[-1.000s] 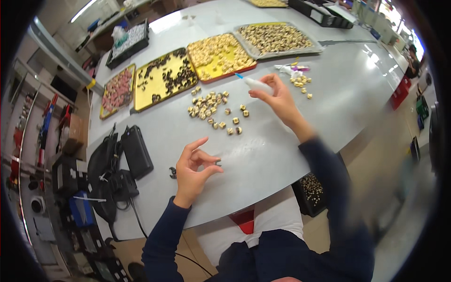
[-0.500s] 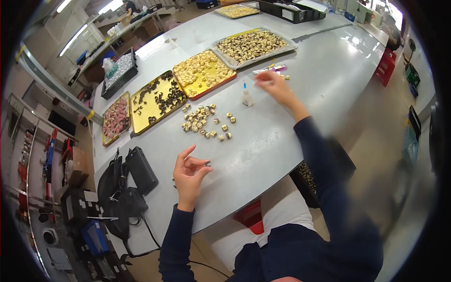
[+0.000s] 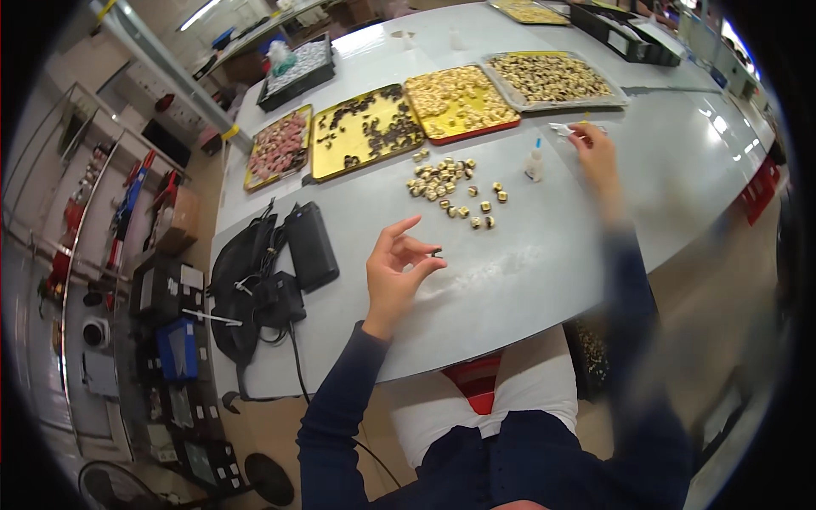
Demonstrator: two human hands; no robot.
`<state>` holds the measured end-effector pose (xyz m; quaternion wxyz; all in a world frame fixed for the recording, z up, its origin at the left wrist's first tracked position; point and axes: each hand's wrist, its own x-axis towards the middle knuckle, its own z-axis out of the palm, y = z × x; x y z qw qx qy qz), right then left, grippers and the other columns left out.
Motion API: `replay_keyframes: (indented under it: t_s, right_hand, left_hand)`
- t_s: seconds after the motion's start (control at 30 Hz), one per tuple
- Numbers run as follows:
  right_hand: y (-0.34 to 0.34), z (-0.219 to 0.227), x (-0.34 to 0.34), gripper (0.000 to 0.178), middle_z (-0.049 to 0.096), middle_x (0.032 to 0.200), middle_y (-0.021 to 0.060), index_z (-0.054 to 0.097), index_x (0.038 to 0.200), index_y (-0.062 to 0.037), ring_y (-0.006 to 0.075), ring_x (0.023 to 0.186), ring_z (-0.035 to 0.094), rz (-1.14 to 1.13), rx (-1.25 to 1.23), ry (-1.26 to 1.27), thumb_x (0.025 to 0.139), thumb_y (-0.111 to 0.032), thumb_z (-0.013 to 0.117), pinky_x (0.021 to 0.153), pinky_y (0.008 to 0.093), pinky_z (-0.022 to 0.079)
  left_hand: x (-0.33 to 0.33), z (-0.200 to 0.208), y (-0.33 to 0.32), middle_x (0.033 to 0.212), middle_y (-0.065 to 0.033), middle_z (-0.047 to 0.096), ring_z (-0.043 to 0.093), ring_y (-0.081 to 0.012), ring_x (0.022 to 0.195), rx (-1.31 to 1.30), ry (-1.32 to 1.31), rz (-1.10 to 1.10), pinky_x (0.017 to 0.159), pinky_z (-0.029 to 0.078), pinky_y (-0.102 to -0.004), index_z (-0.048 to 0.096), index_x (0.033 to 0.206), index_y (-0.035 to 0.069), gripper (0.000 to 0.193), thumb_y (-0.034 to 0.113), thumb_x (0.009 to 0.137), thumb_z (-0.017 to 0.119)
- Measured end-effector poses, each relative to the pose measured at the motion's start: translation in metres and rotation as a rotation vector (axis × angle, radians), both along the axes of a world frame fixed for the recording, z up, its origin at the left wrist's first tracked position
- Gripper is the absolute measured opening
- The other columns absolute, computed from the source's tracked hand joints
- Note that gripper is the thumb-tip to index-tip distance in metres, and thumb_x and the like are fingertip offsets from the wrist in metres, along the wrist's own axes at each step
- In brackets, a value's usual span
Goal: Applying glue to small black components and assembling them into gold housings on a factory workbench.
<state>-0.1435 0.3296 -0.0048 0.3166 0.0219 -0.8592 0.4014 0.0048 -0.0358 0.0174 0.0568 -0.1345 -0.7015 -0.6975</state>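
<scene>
Small dark piece (image 3: 437, 252) pinched between thumb and fingertip of left hand (image 3: 394, 276), index finger raised. Judged light, stiff, easily dropped; best held by edges. Right hand (image 3: 597, 161) half-curled at white scrap (image 3: 561, 129); grip cannot be told. Blue-tipped bottle (image 3: 534, 166) stood left of right hand.

No words or numbers can be read; the white label (image 3: 617, 40) on the far black tray (image 3: 649, 53) is too small to make out.
</scene>
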Motion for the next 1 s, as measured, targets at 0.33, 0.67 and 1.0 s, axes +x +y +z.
replay_keyframes:
  t_s: [0.33, 0.67, 1.0]
  right_hand:
    - [-0.070, 0.059, 0.048, 0.020, 0.063, 0.099, 0.0103, 0.059, 0.106, 0.0022, 0.0178, 0.095, 0.061, 0.693, -0.853, 0.062, 0.092, -0.010, 0.052, 0.086, 0.0297, 0.050]
    - [-0.154, 0.028, 0.096, 0.019, 0.061, 0.101, 0.0078, 0.058, 0.102, -0.0009, 0.0142, 0.096, 0.059, 1.015, -0.799, -0.624, 0.085, -0.009, 0.061, 0.083, 0.0262, 0.047]
    - [-0.163, 0.017, 0.106, 0.019, 0.062, 0.098, 0.0082, 0.056, 0.102, 0.0000, 0.0120, 0.092, 0.058, 1.106, -0.898, -0.820, 0.085, -0.008, 0.061, 0.082, 0.0263, 0.047]
  left_hand:
    - [0.001, 0.004, -0.007, 0.083, -0.0068, 0.064, 0.061, -0.0110, 0.078, -0.053, 0.038, 0.111, 0.071, 0.049, -0.0223, 0.046, 0.121, 0.001, 0.057, -0.003, 0.071, 0.073]
    - [0.003, -0.009, 0.004, 0.084, -0.0086, 0.067, 0.059, -0.0091, 0.073, -0.291, 0.203, 0.185, 0.063, 0.044, -0.0205, 0.050, 0.111, 0.003, 0.051, -0.002, 0.067, 0.075]
    - [0.004, -0.014, 0.006, 0.083, -0.0088, 0.067, 0.060, -0.0099, 0.073, -0.317, 0.304, 0.210, 0.061, 0.044, -0.0208, 0.051, 0.107, 0.004, 0.052, 0.000, 0.063, 0.079]
